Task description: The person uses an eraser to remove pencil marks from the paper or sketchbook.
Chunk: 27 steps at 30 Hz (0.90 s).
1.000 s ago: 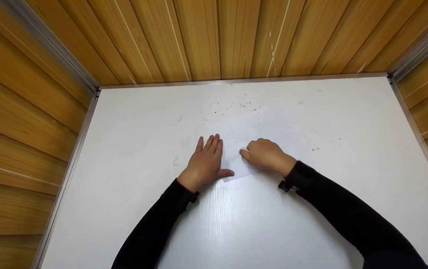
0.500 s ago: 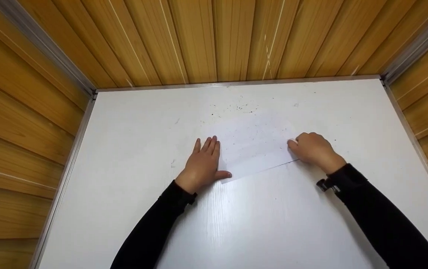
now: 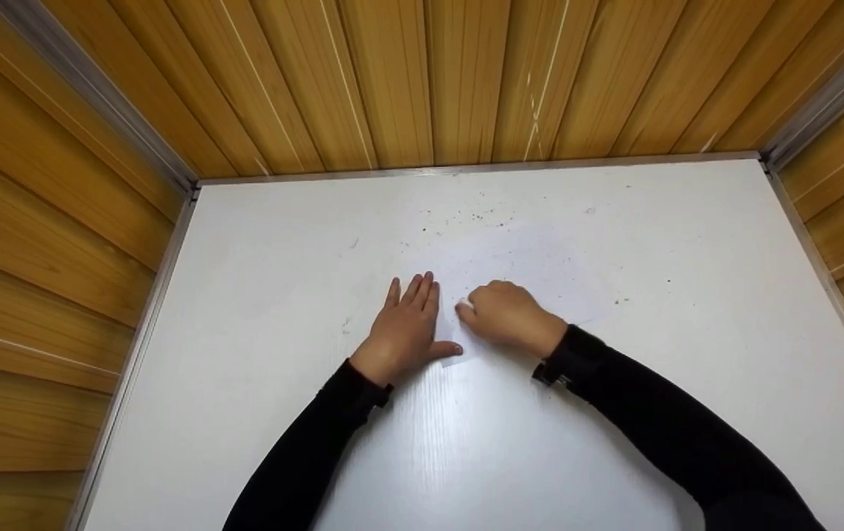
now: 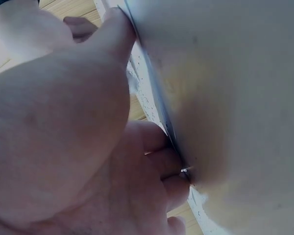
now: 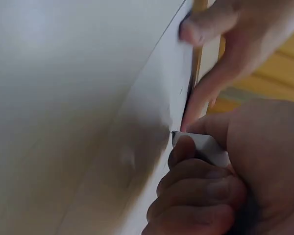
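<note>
A thin white sheet of paper [image 3: 539, 258] lies flat on the white table. My left hand [image 3: 405, 330] rests on its left edge, fingers straight and together apart from the little finger, thumb spread over the near corner. Just to the right, my right hand [image 3: 508, 313] is curled over the sheet and grips a small white eraser [image 5: 207, 146]. In the right wrist view one corner of the eraser is dark and touches the paper. Most of the eraser is hidden by the fingers. The left wrist view shows the left thumb [image 4: 118, 29] pressing the sheet.
Dark crumbs [image 3: 477, 216] are scattered behind and on the paper, with a few more [image 3: 619, 300] to its right. Faint smudges mark the white table [image 3: 259, 310]. Wood-patterned panels [image 3: 392, 81] stand along the back and both sides.
My right hand has gone right to the paper's right side, then back left close to the left hand, holding the eraser throughout. The left hand has stayed on the sheet.
</note>
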Each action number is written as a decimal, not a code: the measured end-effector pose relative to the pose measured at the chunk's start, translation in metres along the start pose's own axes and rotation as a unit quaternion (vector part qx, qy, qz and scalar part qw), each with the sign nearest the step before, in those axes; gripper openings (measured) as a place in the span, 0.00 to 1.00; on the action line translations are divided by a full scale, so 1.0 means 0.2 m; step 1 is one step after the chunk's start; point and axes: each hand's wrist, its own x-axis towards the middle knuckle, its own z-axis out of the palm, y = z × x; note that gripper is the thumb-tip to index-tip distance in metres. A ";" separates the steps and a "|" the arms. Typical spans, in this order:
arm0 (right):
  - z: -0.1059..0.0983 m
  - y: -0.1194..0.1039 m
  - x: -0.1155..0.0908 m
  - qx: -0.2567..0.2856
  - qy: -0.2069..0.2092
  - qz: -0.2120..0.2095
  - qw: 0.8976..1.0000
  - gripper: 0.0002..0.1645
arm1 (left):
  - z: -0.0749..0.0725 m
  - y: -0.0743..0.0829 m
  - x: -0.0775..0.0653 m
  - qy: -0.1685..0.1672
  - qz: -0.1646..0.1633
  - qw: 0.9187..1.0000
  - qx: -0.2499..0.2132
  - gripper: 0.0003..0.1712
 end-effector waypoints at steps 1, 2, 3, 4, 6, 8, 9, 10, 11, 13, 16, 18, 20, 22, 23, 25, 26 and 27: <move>0.01 -0.03 0.02 -0.006 -0.006 -0.009 1.000 0.31 | 0.00 0.00 0.00 0.002 0.001 1.000 -0.001 0.70; 0.01 -0.06 0.04 -0.009 -0.010 -0.013 1.000 0.31 | 0.00 0.00 0.00 0.004 0.002 1.000 -0.001 0.70; 0.02 -0.07 0.05 -0.008 -0.013 -0.012 1.000 0.30 | 0.00 0.00 0.00 0.005 0.002 1.000 -0.001 0.70; 0.02 -0.07 0.06 -0.006 -0.014 -0.008 1.000 0.29 | -0.01 0.00 0.00 0.007 0.003 1.000 -0.001 0.70; 0.02 -0.04 0.06 0.000 -0.009 0.007 1.000 0.29 | -0.01 0.00 0.00 0.008 0.002 1.000 0.005 0.70; 0.00 0.04 0.04 0.009 -0.004 0.027 1.000 0.32 | -0.01 0.00 0.00 0.008 -0.002 1.000 0.012 0.70; -0.02 0.09 0.02 0.016 -0.003 0.037 0.999 0.34 | -0.01 0.00 0.00 0.007 -0.004 1.000 0.015 0.70; -0.04 0.16 -0.01 0.024 -0.003 0.048 0.999 0.36 | -0.01 0.00 0.00 0.006 -0.006 1.000 0.017 0.70; -0.07 0.23 -0.04 0.030 -0.001 0.059 0.998 0.38 | -0.01 0.00 0.00 0.004 -0.009 1.000 0.017 0.71; -0.12 0.40 -0.11 0.042 0.004 0.084 0.996 0.40 | 0.00 0.01 0.00 0.000 -0.012 1.000 0.014 0.71; -0.19 0.62 -0.23 0.054 0.013 0.123 0.991 0.41 | 0.01 0.01 0.00 -0.008 -0.012 1.000 0.004 0.71; -0.20 0.71 -0.28 0.057 0.020 0.137 0.989 0.39 | 0.01 0.00 0.00 -0.011 -0.013 1.000 0.006 0.71; -0.21 0.75 -0.31 0.052 0.028 0.138 0.989 0.38 | 0.01 0.00 -0.01 -0.011 -0.015 1.000 0.011 0.71; -0.20 0.74 -0.31 0.045 0.038 0.134 0.989 0.37 | 0.01 0.00 -0.01 -0.010 -0.017 1.000 0.014 0.71; -0.19 0.72 -0.30 0.041 0.045 0.130 0.990 0.37 | 0.01 0.00 -0.01 -0.009 -0.017 1.000 0.015 0.71; -0.18 0.65 -0.29 0.040 0.056 0.123 0.990 0.37 | 0.00 0.00 -0.02 -0.009 -0.015 1.000 0.013 0.71; -0.17 0.61 -0.27 0.044 0.058 0.121 0.990 0.37 | 0.00 0.00 -0.02 -0.009 -0.014 1.000 0.011 0.71; -0.16 0.56 -0.26 0.049 0.057 0.116 0.990 0.37 | 0.01 0.00 -0.02 -0.009 -0.012 1.000 0.010 0.71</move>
